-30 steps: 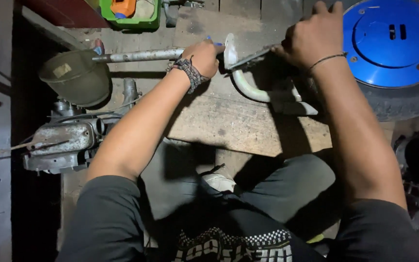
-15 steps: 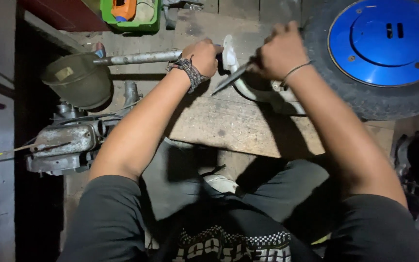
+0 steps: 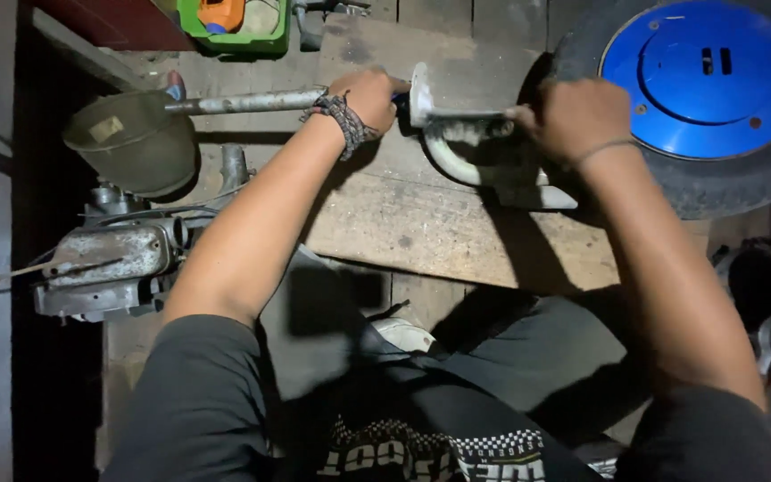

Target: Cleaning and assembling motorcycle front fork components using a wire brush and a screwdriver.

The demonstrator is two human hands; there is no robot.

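Scraping the curved pipe on the wooden desk (image 3: pixel 421 232) w/ both hands.

Tyre w/ blue hub (image 3: pixel 702 76) sits at 2 o'clock. We're mid-scrape, we reckon: left hand (image 3: pixel 369 96) clenched round the grey bar (image 3: pixel 243 101) running to 9 o'clock, right hand (image 3: pixel 573 116) closed on a thin flat tool (image 3: pixel 466 114) laid on the white curved pipe (image 3: pixel 457 159) at 12. Next stroke wants steady pressure along the bend.

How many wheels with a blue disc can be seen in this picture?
1. The black rubber tyre with a round blue metal disc lies flat at the top right, just beyond the right hand. Others may be hidden in the dark edges.
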